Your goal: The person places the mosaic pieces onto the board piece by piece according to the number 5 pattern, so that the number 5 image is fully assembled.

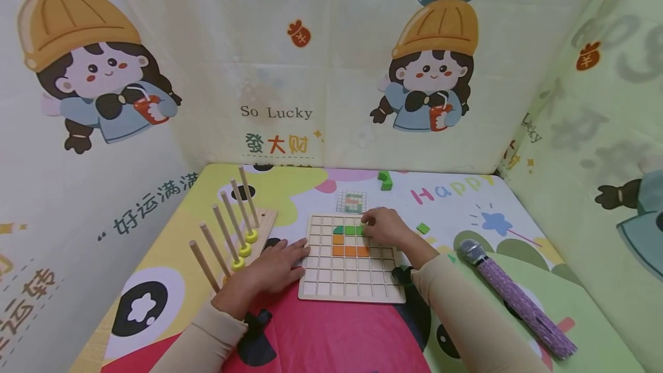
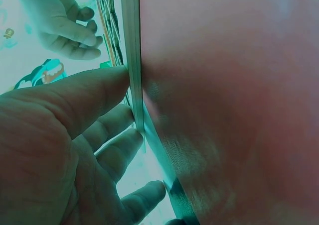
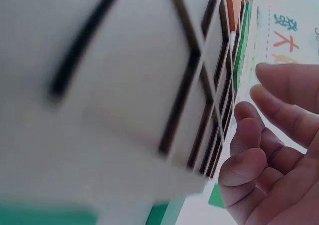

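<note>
A wooden grid board (image 1: 352, 289) lies on the table, with green blocks (image 1: 350, 229) in an upper row and orange blocks (image 1: 350, 251) below them. My left hand (image 1: 277, 266) rests against the board's left edge with its fingers spread; in the left wrist view, the fingertips (image 2: 117, 78) touch the board's side. My right hand (image 1: 385, 226) is over the board's upper right part, its fingertips beside the right end of the green row. Nothing shows between its fingers in the right wrist view, where the lower fingers (image 3: 244, 163) bend loosely. A small pattern card (image 1: 352, 201) lies behind the board.
On the left stands a wooden peg rack (image 1: 266, 223) with upright rods and yellow beads (image 1: 245, 250). A green curved block (image 1: 385, 181) and a green square block (image 1: 423, 228) lie behind and right of the board. A purple microphone (image 1: 523, 304) lies at the right.
</note>
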Tool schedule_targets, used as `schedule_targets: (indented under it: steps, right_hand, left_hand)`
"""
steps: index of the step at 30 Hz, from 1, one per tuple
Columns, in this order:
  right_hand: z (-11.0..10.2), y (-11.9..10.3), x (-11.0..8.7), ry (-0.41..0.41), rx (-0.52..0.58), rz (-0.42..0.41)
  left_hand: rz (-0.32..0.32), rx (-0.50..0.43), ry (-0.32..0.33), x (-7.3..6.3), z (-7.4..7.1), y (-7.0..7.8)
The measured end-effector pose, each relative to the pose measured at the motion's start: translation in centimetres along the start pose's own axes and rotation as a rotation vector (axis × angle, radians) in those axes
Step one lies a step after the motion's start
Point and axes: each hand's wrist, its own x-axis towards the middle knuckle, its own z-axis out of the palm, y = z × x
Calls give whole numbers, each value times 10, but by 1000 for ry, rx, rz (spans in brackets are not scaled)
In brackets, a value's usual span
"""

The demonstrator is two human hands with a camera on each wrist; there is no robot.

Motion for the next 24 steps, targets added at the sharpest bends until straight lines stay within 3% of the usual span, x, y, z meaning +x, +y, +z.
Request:
schedule_targets:
  steps: [6,16,24]
  right_hand:
    - [-7,15,-8,16,19,-2]
    - [-19,48,-19,34,-13,84]
    - [-28,69,-29,39,-63,267]
  left_hand:
    - [-6,-3,3,0,0,-1]
    - [-8,-15,5,0,2,0]
    - [4,-24,14,-2,1,2]
